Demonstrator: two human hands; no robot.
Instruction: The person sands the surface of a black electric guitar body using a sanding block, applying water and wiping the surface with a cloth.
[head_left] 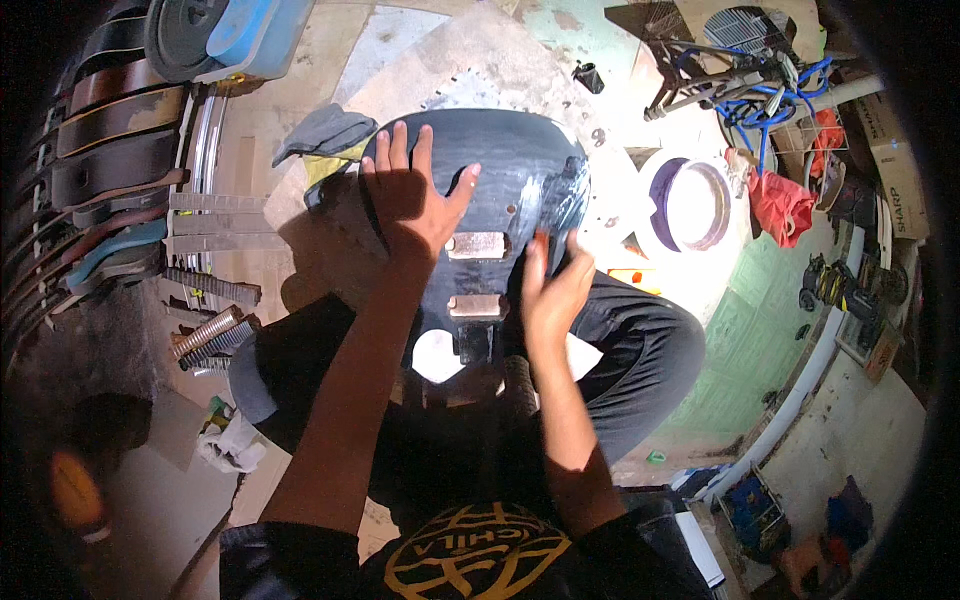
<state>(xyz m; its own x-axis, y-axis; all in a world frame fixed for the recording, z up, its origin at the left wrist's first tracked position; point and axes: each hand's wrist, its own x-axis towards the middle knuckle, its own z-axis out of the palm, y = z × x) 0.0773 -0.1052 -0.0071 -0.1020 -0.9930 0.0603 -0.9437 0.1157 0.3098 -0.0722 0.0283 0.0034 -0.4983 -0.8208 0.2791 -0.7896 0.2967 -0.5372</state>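
A black electric guitar body (480, 160) lies across my lap, with two bare rectangular cavities down its middle and a small hole near them. Whitish wet-looking streaks shine on its right part. My left hand (415, 205) rests flat on the upper left of its face, fingers spread. At the lower right edge of the body my right hand (555, 290) is curled, its thumb pointing up the face. A bit of orange shows by its thumb tip; what the fingers hold is hidden. A grey cloth (335, 135) lies beyond the body's left edge.
Several guitar bodies (110, 170) hang or stack along the left. A blue bin (255, 40) stands at the far left. To my right are a white round tub (695, 205), a red bag (782, 208) and blue cables (765, 115). A small black cup (590, 77) stands ahead.
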